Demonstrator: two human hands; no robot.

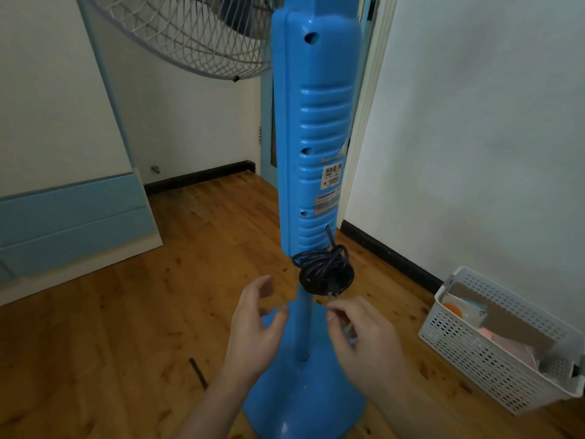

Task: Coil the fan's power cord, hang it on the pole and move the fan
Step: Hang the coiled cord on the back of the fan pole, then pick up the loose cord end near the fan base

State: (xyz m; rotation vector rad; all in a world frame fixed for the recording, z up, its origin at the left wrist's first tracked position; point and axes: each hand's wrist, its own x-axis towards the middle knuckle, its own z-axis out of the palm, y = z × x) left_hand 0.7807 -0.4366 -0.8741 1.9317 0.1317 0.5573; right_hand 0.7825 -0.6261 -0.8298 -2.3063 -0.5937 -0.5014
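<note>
A blue standing fan [316,128] rises in the middle, its white grille [190,36] at the top left and its base [304,400] on the wooden floor. The black power cord [326,270] hangs coiled in a bundle on the thin pole [304,324], just under the wide column. The plug end sticks out under the coil. My left hand [256,324] hovers left of the pole, fingers loosely spread, holding nothing. My right hand [357,331] is right of the pole, thumb and fingertips close together just below the plug end.
A white perforated basket [493,350] with items inside stands by the right wall. A blue and white cabinet [72,223] is at the left. A small dark stick [198,372] lies on the floor. A doorway opens behind the fan.
</note>
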